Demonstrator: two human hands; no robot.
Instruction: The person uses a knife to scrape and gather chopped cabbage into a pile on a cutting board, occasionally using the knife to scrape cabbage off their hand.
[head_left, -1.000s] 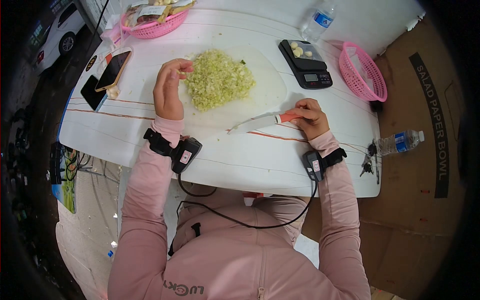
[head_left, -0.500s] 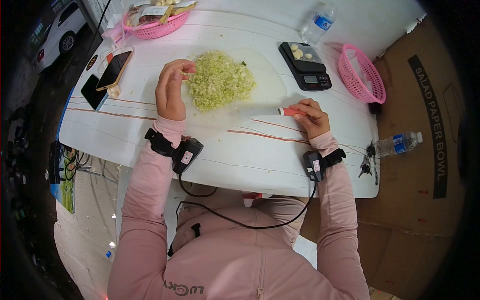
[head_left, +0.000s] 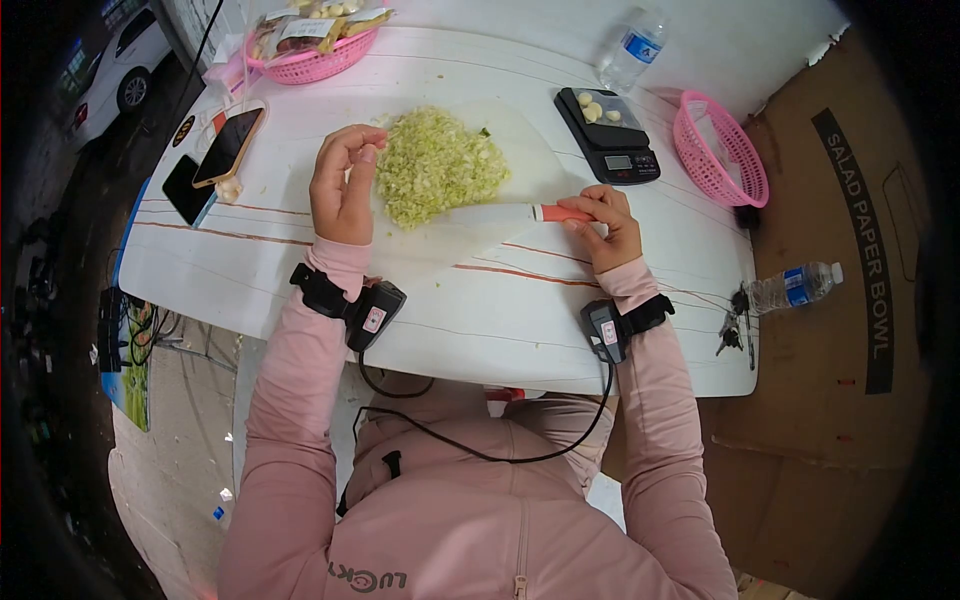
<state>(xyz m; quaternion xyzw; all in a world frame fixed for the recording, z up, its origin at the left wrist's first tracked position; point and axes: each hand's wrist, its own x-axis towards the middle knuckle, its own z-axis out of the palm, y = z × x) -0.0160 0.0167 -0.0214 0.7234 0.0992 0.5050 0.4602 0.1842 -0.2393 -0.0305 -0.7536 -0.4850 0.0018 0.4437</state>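
A heap of finely chopped pale-green vegetable point(head_left: 440, 165) lies on a thin translucent cutting board point(head_left: 545, 155). My right hand point(head_left: 608, 225) grips the red handle of a kitchen knife point(head_left: 565, 213). Its blade points left, with the tip end at the lower edge of the heap. Beside the left edge of the heap is my left hand point(head_left: 343, 185), fingers loosely bent and thumb apart, with nothing visible in it.
Behind my right hand, a black kitchen scale point(head_left: 625, 165) carries garlic cloves point(head_left: 590, 108). Pink baskets point(head_left: 315, 68) point(head_left: 720, 160) stand at the back left and right. Two phones point(head_left: 228, 148) point(head_left: 187, 190) lie left, water bottles point(head_left: 635, 50) point(head_left: 795, 288) and keys point(head_left: 732, 335) right.
My right hand has moved left and slightly away from me with the knife, bringing the blade to the heap's lower edge. My left hand has barely moved.
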